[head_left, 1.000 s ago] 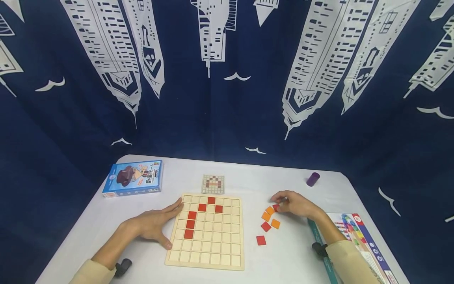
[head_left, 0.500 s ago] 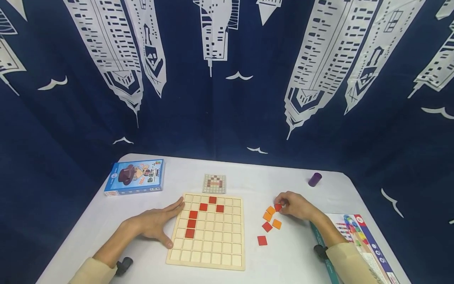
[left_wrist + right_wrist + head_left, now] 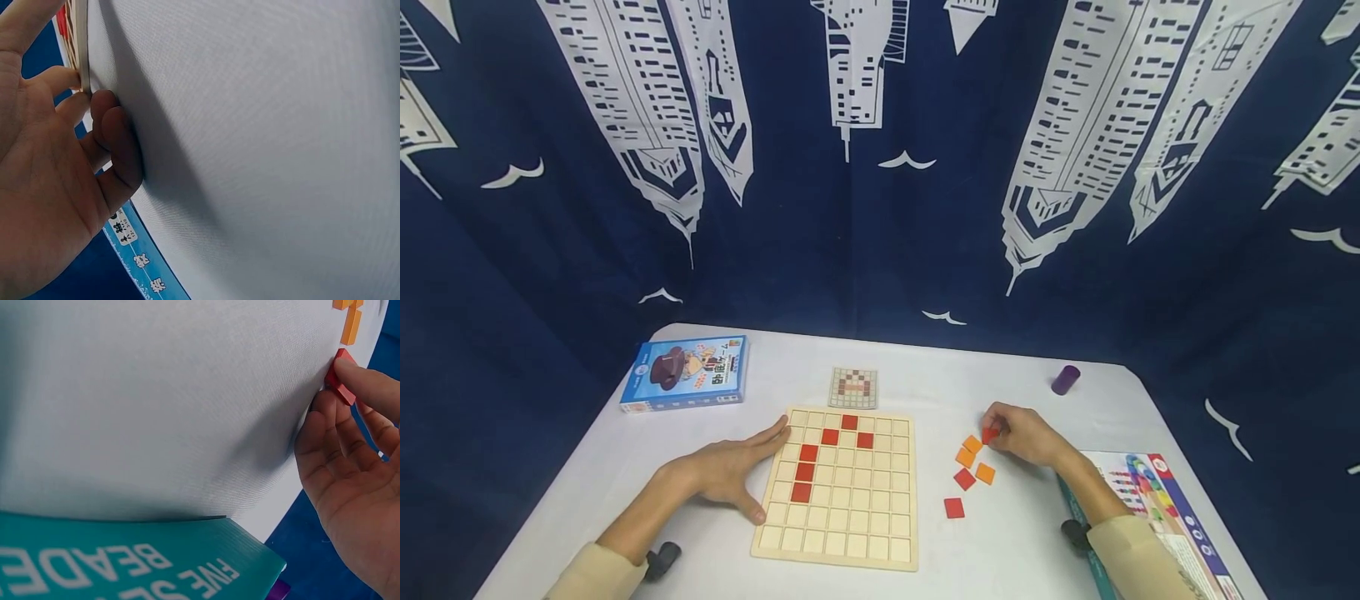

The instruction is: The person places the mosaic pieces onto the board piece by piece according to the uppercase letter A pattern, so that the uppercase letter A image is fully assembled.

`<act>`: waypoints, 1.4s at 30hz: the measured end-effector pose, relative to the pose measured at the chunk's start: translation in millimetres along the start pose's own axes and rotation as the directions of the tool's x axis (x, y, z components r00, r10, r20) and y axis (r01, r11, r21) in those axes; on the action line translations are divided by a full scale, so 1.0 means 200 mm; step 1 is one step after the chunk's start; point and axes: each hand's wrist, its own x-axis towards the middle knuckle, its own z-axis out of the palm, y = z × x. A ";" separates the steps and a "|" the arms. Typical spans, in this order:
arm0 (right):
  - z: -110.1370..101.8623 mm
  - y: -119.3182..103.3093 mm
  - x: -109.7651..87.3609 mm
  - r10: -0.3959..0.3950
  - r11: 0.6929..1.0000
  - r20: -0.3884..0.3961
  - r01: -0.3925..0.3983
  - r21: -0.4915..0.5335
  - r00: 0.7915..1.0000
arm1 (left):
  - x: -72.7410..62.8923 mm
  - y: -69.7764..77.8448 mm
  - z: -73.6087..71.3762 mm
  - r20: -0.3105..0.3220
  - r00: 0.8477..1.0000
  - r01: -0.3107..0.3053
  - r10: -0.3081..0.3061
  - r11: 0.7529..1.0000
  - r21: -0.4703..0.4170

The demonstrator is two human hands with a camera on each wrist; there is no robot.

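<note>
A pale wooden grid board (image 3: 850, 517) lies on the table, with several red square tiles (image 3: 804, 472) set in its cells. My left hand (image 3: 726, 475) rests at the board's left edge, thumb and fingers spread along it; in the left wrist view, fingertips of the left hand (image 3: 50, 162) touch the board's side. Right of the board, my right hand (image 3: 1026, 435) pinches a red tile (image 3: 342, 378) between thumb and fingers, tilted up in the right wrist view. Beside it lie several loose orange tiles (image 3: 966, 457) and two loose red tiles (image 3: 953, 508).
Behind the board is a small pattern card (image 3: 853, 388). A blue game box (image 3: 688, 375) stands at the back left, and a purple cylinder (image 3: 1065, 380) lies at the back right. A teal-edged box (image 3: 1172, 500) sits under the right forearm.
The right thumb and fingers have closed on the red tile, which has shifted slightly away from the orange tiles and tilted. The left hand stays at the board's edge.
</note>
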 end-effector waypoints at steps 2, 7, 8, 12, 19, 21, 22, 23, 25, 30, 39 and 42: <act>0.00 0.00 0.00 0.003 1.000 -0.006 -0.003 0.001 1.000 | 0.00 0.00 0.00 0.000 1.000 0.001 -0.001 1.000 0.003; 0.01 0.00 -0.01 0.001 1.000 -0.021 -0.001 0.008 1.000 | -0.01 0.00 0.00 -0.002 1.000 -0.004 0.004 1.000 -0.006; 0.01 0.00 -0.01 0.003 1.000 -0.022 -0.003 0.012 1.000 | -0.01 0.00 0.00 -0.002 1.000 -0.005 0.005 1.000 -0.009; 0.02 0.00 -0.01 0.019 0.999 -0.030 -0.018 0.034 0.999 | -0.01 0.00 0.01 -0.002 1.000 0.000 0.000 1.000 -0.012; 0.02 -0.01 -0.01 0.047 0.996 -0.037 -0.044 0.081 0.998 | -0.01 0.01 0.01 -0.009 1.000 0.002 -0.002 1.000 -0.010; 0.02 -0.01 -0.01 0.043 0.995 -0.039 -0.040 0.090 0.998 | -0.01 0.00 0.01 -0.009 1.000 0.001 -0.001 1.000 -0.006; 0.02 -0.01 -0.01 0.047 0.995 -0.042 -0.042 0.095 0.998 | -0.01 0.00 0.01 -0.009 1.000 0.000 0.000 1.000 -0.005; 0.02 -0.01 -0.01 0.046 0.994 -0.048 -0.041 0.099 0.998 | -0.01 0.00 0.01 -0.008 1.000 -0.002 0.002 1.000 -0.005; 0.02 -0.01 -0.01 0.037 0.994 -0.060 -0.031 0.105 0.998 | -0.01 0.00 0.01 -0.007 1.000 -0.005 0.005 1.000 -0.003; 0.02 -0.03 0.01 0.042 0.988 -0.088 -0.029 0.150 0.995 | -0.01 0.00 0.00 -0.005 1.000 -0.008 0.008 1.000 0.003; 0.05 -0.12 0.01 0.092 0.964 -0.117 -0.059 0.260 0.989 | -0.01 0.01 -0.01 0.001 1.000 -0.013 0.013 1.000 0.004; 0.07 -0.17 0.01 0.105 0.947 -0.095 -0.070 0.314 0.990 | -0.01 0.01 -0.01 0.001 1.000 -0.006 0.006 1.000 0.005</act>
